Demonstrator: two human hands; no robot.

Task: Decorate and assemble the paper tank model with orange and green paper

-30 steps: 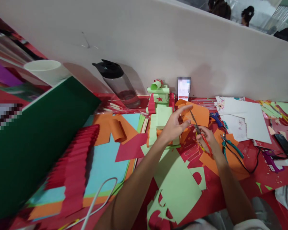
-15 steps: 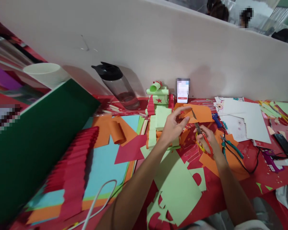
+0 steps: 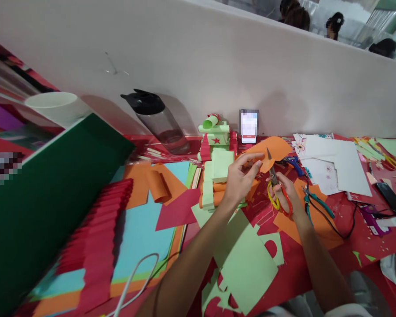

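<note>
My left hand [image 3: 240,178] pinches the lower left edge of a curved sheet of orange paper [image 3: 277,147] between thumb and fingers. In my right hand [image 3: 285,193] is a pair of scissors [image 3: 284,206] with red and yellow handles. The scissor blades point up and meet the orange paper's lower edge. Just left of my left hand stands a light green paper model [image 3: 223,166] with a red star and rolled tubes, partly hidden by the hand. Light green paper [image 3: 247,259] with cut-out holes nearby lies below my forearms.
A phone [image 3: 249,127] leans on the white wall beside a dark-lidded bottle [image 3: 160,121]. Teal-handled pliers [image 3: 320,204] and a blue glue gun [image 3: 295,166] lie at right. A dark green board [image 3: 53,211] and pleated red paper [image 3: 100,246] occupy the left.
The orange paper has tilted and its far edge has risen. My left fingers have come down and closed on its edge. The scissors stay in my right hand, nearly in the same place.
</note>
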